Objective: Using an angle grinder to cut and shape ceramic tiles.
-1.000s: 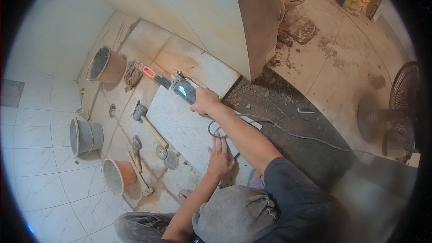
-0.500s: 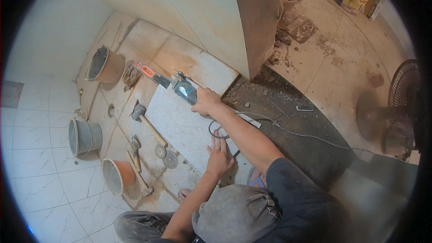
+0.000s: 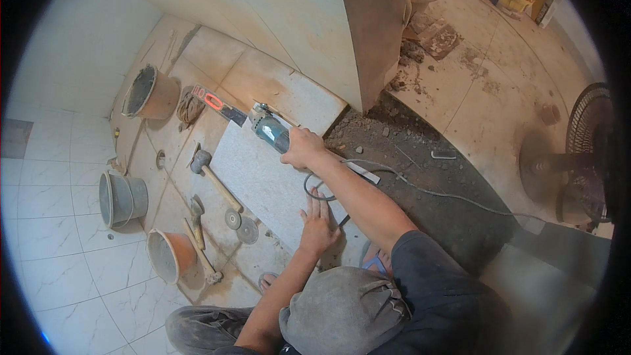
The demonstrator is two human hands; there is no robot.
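My right hand (image 3: 305, 149) is wrapped round the body of a blue-green angle grinder (image 3: 268, 129), held over the far end of a light grey floor tile (image 3: 246, 169). The grinder's disc is hard to make out from here. Fingers stretched out, my left hand (image 3: 318, 229) lies flat on the near part of that tile. A power cord (image 3: 420, 190) loops close to the left fingertips and runs under my right forearm off to the right. Beyond the grinder's head lies a black spirit level (image 3: 228, 113) with an orange-rimmed grip.
Left of the tile lie a rubber mallet (image 3: 217, 183), grinding discs (image 3: 246, 231), a trowel (image 3: 198, 213) and a hammer (image 3: 205, 258). Several buckets (image 3: 125, 198) stand farther left. Loose rubble (image 3: 407, 158) borders the tile's right side. A wall corner (image 3: 358, 102) juts in ahead; a fan (image 3: 578, 158) stands far right.
The whole view has shifted very slightly. Both hands and the grinder keep nearly the same places over the tile.
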